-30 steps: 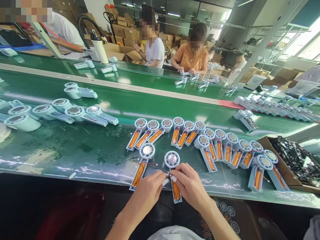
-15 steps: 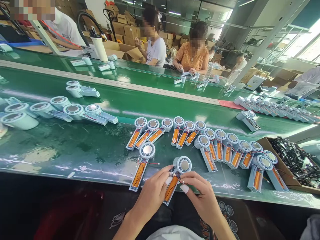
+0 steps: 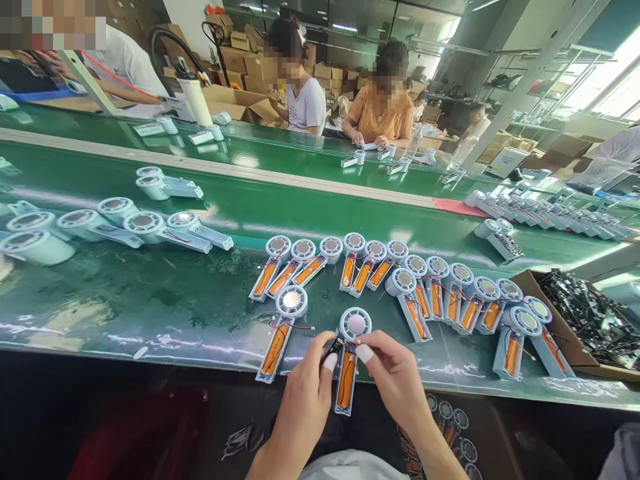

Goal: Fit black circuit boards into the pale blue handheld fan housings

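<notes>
In front of me, a pale blue handheld fan body (image 3: 355,324) with a round slotted head lies at the table's near edge, its handle pointing toward me. An orange battery (image 3: 345,381) and thin wires fill the open handle. My left hand (image 3: 311,381) is closed, pinching a small black circuit board (image 3: 334,347) beside the fan's neck. At the neck's right side, my right hand (image 3: 391,375) pinches thumb and forefinger together on a thin wire, mostly hidden by the fingertips. A similar fan body (image 3: 291,302) lies to the left, its wire loose.
Several more fan bodies (image 3: 461,274) stand in rows ahead and right. A cardboard box (image 3: 534,287) of black parts sits at the right. Other fan bodies (image 3: 144,224) lie at the left. A green conveyor (image 3: 300,200) runs behind; a person in orange (image 3: 383,113) works across it.
My left hand now shows a black circuit board turned out beside the neck. The fan body has shifted slightly left and its handle is straighter. The right hand's pinch has moved nearer the neck.
</notes>
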